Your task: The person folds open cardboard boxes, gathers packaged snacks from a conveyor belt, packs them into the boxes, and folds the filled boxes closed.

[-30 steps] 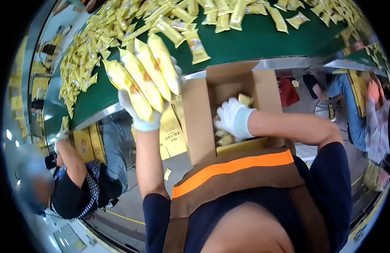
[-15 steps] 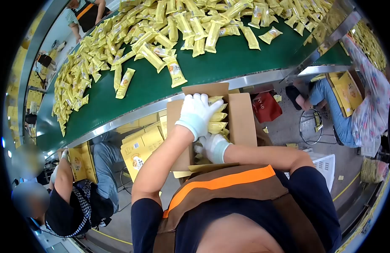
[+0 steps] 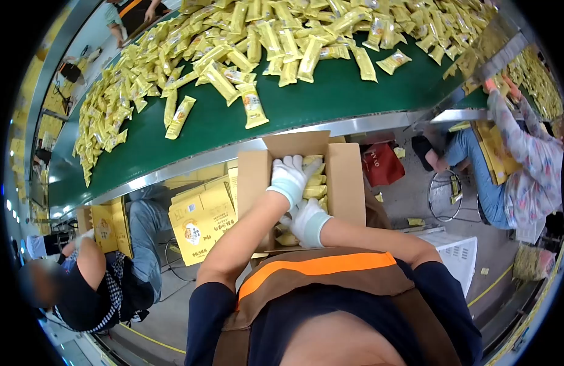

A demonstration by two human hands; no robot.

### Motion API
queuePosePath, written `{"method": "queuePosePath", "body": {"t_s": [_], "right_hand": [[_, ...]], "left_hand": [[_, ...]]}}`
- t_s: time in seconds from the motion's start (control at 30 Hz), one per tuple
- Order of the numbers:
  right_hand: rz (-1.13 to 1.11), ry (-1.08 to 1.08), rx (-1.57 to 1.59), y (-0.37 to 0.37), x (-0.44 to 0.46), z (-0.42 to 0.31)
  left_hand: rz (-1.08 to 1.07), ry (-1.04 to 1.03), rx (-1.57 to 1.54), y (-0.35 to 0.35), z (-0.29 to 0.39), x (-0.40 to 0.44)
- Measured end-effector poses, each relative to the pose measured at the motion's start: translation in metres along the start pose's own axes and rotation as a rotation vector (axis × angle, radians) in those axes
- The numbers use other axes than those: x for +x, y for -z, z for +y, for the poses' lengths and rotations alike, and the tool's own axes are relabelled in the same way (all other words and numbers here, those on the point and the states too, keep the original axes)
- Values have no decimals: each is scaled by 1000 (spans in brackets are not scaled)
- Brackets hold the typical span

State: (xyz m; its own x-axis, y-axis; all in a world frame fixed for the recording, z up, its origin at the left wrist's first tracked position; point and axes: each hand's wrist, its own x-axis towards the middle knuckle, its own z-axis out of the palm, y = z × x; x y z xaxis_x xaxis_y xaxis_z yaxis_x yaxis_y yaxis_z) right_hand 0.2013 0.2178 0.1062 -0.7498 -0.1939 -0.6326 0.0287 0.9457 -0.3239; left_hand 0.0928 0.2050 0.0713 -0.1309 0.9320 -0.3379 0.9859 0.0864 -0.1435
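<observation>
An open cardboard box (image 3: 346,183) stands upright in front of me, flaps raised. Yellow snack packets (image 3: 315,180) are stacked along its right side, and more show at the near end below my hands. My left hand (image 3: 288,175), in a white glove, reaches in at the far left with fingers stretched and the thumb apart, beside the packets. Nearer to me, my right hand (image 3: 310,223), also gloved, is down in the box among packets. Its fingertips are mostly hidden, so whether it grips one cannot be told.
A green conveyor belt (image 3: 294,102) heaped with yellow packets (image 3: 221,82) runs beyond the box. Flattened yellow cartons (image 3: 202,222) lie left. Co-workers sit on both sides, one reaching to the belt at right. A red bag (image 3: 382,163), stool (image 3: 446,195) and white crate (image 3: 456,253) are at right.
My left hand has dropped lower into the box, its fingers now inside the far flap. My right hand has shifted slightly. The co-worker at right now reaches to the belt.
</observation>
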Motion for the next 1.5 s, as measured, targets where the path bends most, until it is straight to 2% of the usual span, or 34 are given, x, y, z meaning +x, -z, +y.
{"method": "queuePosePath", "body": {"t_s": [0.07, 0.1, 0.2, 0.23, 0.27, 0.33, 0.37, 0.4, 0.43, 0.47, 0.5, 0.53, 0.57, 0.6, 0.63, 0.67, 0.73, 0.8, 0.87, 0.9, 0.93, 1.0, 1.07, 1.13, 1.17, 1.2, 1.23, 1.27, 1.33, 1.4, 1.43, 1.47, 1.5], "right_hand": [[-16, 95, 2, 8, -13, 10], [95, 222, 32, 9, -25, 21], [-179, 165, -118, 44, -30, 23], [-103, 143, -152, 21, -19, 23], [76, 39, 40, -23, 3, 27], [36, -46, 58, -43, 32, 24], [41, -60, 158, -22, 21, 20], [-101, 100, 102, 2, 5, 27], [-261, 192, 174, 42, -18, 30], [-38, 414, 456, 29, -18, 49], [-183, 553, 732, 57, -21, 59], [-7, 697, 856, 93, -35, 75], [247, 632, 1074, 118, -43, 97], [572, 488, 828, 152, -44, 131], [772, 388, 960, 178, -42, 163], [1105, 105, 673, 187, -19, 215], [1101, -266, 514, 215, 25, 321], [962, -466, 442, 244, 67, 369], [876, -555, 287, 267, 122, 363], [765, -620, 233, 277, 127, 330], [740, -625, 132, 274, 140, 320], [607, -479, 128, 274, 128, 316], [355, -357, 40, 258, 99, 300], [508, -253, -131, 230, 73, 297], [813, -214, -248, 210, 72, 315], [1116, -174, -364, 192, 70, 330], [1133, -137, 20, 199, 38, 316], [1258, -278, 91, 190, 14, 302], [1029, -571, 385, 171, -25, 283], [820, -777, 383, 147, -14, 269], [904, -779, 285, 120, 11, 280], [932, -757, 334, 121, 17, 275], [851, -741, 373, 124, 15, 274]], "left_hand": [[-65, 25, 16, -8, 5, 4], [-98, 33, 22, -10, 8, 7], [-113, 54, 121, -15, 14, 9], [-149, 57, 135, -2, 17, 2], [-185, 58, 150, 10, 19, -5], [19, -7, 220, -1, 21, -19], [-127, -7, 12, 7, 22, -16], [-271, 40, -247, 12, 19, -10], [-312, 0, -355, 21, 10, -12], [-349, -36, -462, 31, -6, -15], [-354, -251, -680, 33, -29, -15], [-364, -465, -898, 33, -55, -18], [-50, -374, -946, 45, -72, -31], [257, -279, -979, 63, -89, -46], [612, -191, -870, 79, -115, -41], [935, 11, -718, 60, -154, -38], [1096, 539, -339, 42, -221, -26], [703, 879, -188, -43, -285, -17], [600, 910, -162, -78, -292, -11], [615, 861, -281, -71, -290, -6], [702, 765, -250, -74, -286, 5], [791, 615, -251, -61, -263, 19], [719, 614, -432, -39, -246, 22], [873, 584, -746, -42, -233, 19], [938, 600, -842, -41, -226, 16], [916, 592, -910, -26, -216, 8], [899, 560, -895, -18, -210, 3], [887, 533, -883, -10, -204, 1], [755, 487, -979, 16, -189, 7], [707, 363, -780, 13, -184, 38], [518, 404, -702, 27, -174, 52], [331, 446, -617, 40, -165, 62], [334, 441, -640, 41, -168, 67]]}}
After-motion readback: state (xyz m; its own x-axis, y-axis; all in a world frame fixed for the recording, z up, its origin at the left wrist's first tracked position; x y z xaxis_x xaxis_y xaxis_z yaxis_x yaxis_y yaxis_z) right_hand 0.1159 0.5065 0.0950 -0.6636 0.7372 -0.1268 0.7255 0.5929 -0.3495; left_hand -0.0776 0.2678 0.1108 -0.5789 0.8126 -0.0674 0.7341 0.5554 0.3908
